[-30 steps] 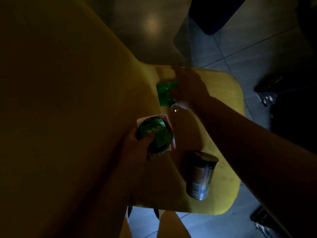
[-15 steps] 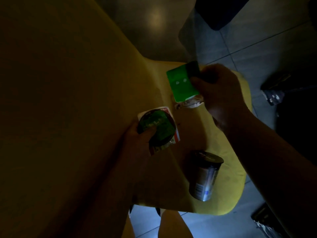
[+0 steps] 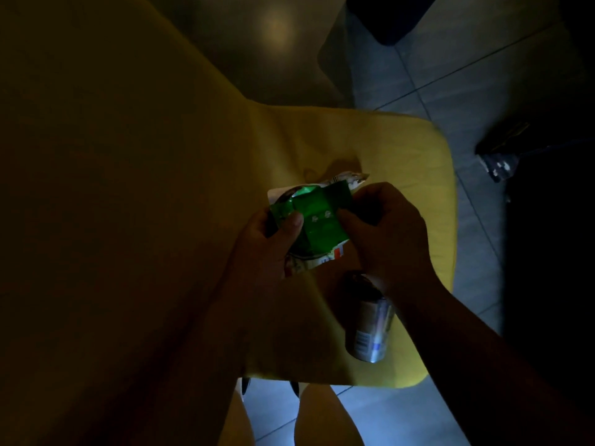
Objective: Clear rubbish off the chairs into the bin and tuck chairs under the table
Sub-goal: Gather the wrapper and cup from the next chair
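The scene is dim. A yellow chair [image 3: 402, 149] fills the view, its back on the left and its seat on the right. Above the seat my left hand [image 3: 273, 239] holds a round cup [image 3: 302, 252] with a white and red label and green rubbish on top. My right hand [image 3: 383, 233] grips a green wrapper [image 3: 318, 220] and presses it onto that cup. A crumpled white wrapper [image 3: 347, 180] lies on the seat just behind the hands. A silver can [image 3: 370, 326] stands near the seat's front edge, partly behind my right wrist.
A table top [image 3: 257, 59] with a light reflection lies beyond the chair. Grey floor tiles [image 3: 467, 91] run to the right, with a dark bag or object [image 3: 502, 156] at the right edge. My legs [image 3: 325, 420] show below the seat.
My right hand lifted the green wrapper off the far part of the seat and brought it down to the cup in my left hand. The white wrapper stayed on the seat.
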